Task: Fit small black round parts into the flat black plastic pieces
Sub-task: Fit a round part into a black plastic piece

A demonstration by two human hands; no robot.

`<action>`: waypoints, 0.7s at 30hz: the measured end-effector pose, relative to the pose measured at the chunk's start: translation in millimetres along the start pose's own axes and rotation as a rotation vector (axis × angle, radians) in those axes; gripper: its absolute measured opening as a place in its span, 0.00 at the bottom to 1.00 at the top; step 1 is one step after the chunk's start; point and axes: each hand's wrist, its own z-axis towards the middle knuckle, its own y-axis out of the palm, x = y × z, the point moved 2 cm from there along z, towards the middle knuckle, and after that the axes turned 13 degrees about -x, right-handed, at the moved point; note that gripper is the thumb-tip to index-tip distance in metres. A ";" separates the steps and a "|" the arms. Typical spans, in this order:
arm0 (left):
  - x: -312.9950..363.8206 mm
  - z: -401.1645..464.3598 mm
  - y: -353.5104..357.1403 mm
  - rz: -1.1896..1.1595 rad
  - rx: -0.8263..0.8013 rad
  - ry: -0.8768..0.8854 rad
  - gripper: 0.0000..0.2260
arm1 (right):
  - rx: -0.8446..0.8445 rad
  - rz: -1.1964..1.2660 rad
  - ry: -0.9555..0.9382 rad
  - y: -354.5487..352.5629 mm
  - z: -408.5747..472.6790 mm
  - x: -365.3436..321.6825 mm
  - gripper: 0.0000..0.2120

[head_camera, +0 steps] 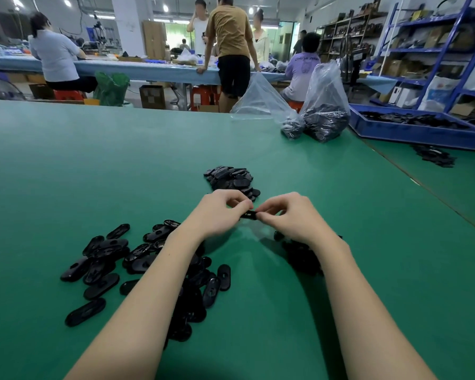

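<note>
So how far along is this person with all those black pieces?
Hard to say exactly. The tidy heap beyond the hands may be finished pieces, though I can't confirm it. In hand: one flat piece, pinched by fingers of the left hand and right hand. Left: the loose pile by the left forearm and two bags.

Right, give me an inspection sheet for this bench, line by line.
Surface: green table mat, seam along its right side.
Job's things: one flat black piece held between both hands; loose pile of flat pieces at near left; neater heap beyond the hands; dark parts under the right wrist.
Clutter: two clear bags of black parts; blue tray far right.
Hands: left hand and right hand both pinch the piece with curled fingers.
Cables: nothing seen on the bench.
Surroundings: people at a blue bench; blue shelving.
</note>
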 end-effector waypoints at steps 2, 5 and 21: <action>-0.7 1.0 5.5 -0.141 -0.063 -0.018 0.09 | 0.022 0.059 0.002 -8.5 -4.0 5.3 0.05; 0.4 1.1 13.3 -0.408 -0.120 -0.006 0.08 | -0.001 0.118 0.012 -12.2 -7.4 8.0 0.03; 1.4 -3.3 13.2 -0.629 0.007 -0.001 0.14 | -0.151 -0.172 0.357 -24.4 -16.2 17.2 0.04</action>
